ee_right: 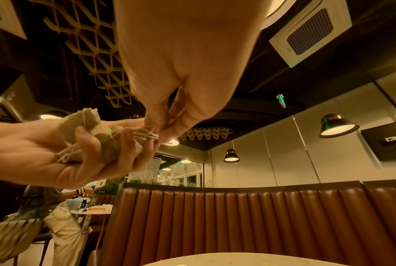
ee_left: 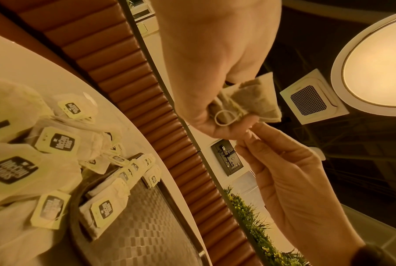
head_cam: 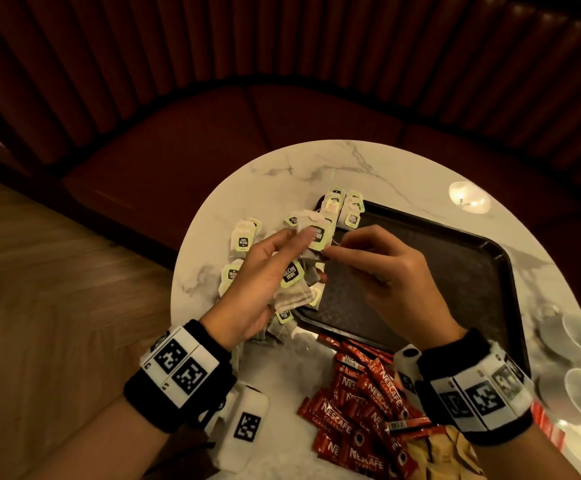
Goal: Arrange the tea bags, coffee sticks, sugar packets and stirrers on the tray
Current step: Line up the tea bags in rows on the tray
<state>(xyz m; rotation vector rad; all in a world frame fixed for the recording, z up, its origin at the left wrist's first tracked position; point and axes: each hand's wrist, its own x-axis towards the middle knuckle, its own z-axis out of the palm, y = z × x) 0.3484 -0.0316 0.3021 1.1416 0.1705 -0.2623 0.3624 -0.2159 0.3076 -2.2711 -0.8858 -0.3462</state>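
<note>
Barely begun: a few tea bags (head_cam: 342, 207) line the tray (head_cam: 455, 258) corner, coffee sticks (head_cam: 361, 407) wait on the surface (head_cam: 316, 168), while the left hand (head_cam: 264, 271) grips a tangled bunch (head_cam: 294, 282) and the right hand (head_cam: 382, 268) pinches its string.

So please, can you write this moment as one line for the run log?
left hand: holds bunch of tea bags | right hand: pinches their strings | tray: few tea bags in far-left corner | coffee sticks: on table

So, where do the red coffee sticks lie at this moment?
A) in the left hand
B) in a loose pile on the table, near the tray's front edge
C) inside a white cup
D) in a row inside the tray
B: the coffee sticks lie heaped on the marble table, just outside the black tray.
</note>
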